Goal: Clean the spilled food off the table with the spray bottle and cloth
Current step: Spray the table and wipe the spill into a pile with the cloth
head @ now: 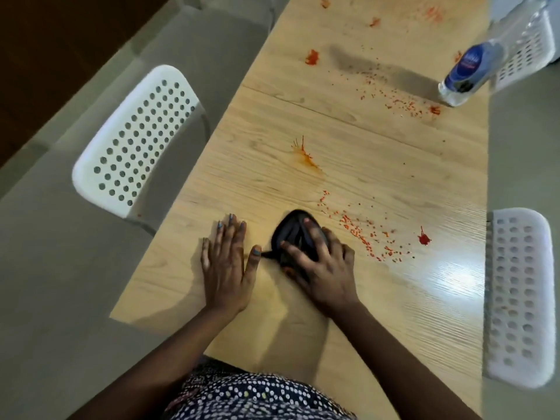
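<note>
Cloth [292, 234], dark and bunched, sits under the right hand [321, 268], whose curled fingers grip it; left hand [227, 265] lies flat on the bench [363, 140] just beside. Spray bottle [472, 68] stands well beyond.

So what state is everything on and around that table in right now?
Table: wooden, still dirty with red spills.
Red crumbs: scattered just right of the cloth, unwiped.
Orange smear: streaked mid-table.
Dark cloth: bunched up, lying on the table.
Right hand: fingers curled over the cloth, pressing it down.
Left hand: flat on the table, fingers straight.
Bottle: standing at the far right, untouched.
White chairs: pushed in at both sides.
</note>
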